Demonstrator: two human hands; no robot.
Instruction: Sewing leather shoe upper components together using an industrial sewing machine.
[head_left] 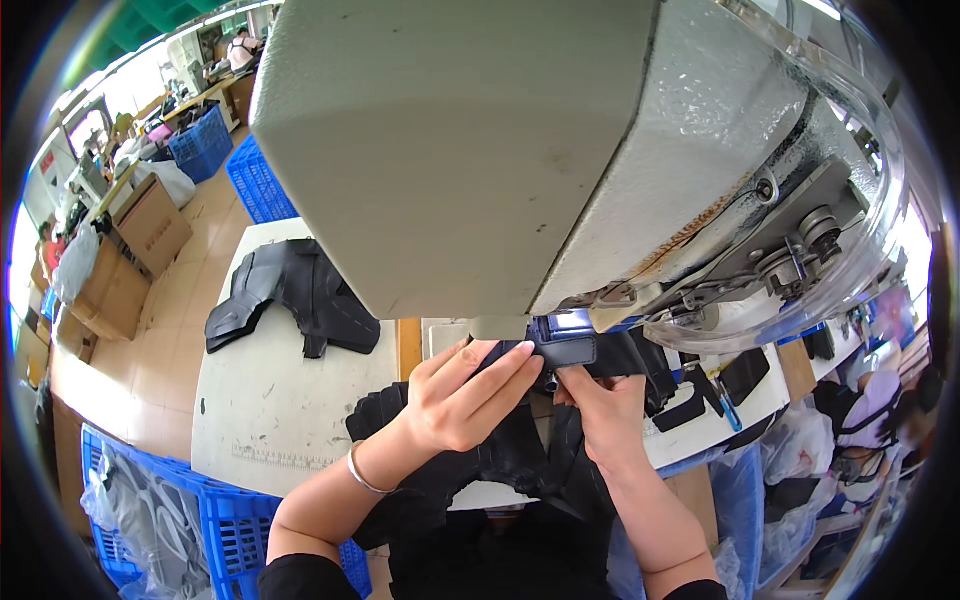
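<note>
My left hand (pixel 455 398), with a silver bangle at the wrist, reaches under the head of a sewing machine (pixel 450 150). Its fingers are stretched out, with their tips on dark material near a small black strap (pixel 568 352); its thumb is hidden. Just to the right, my right hand (pixel 605 408) has thumb and forefinger closed at the strap's lower edge. Black sheet pieces (pixel 510 445) hang and fold below both hands, over the table edge toward my lap. The machine head hides the needle area.
More black pieces (pixel 290 290) lie on the white table (pixel 260 400) at left. At right are black flat parts (pixel 745 375) and a blue-handled tool (pixel 730 412). Blue crates (pixel 240 525) stand low left, a blue bin (pixel 738 500) low right. A clear guard (pixel 885 200) curves around the machine.
</note>
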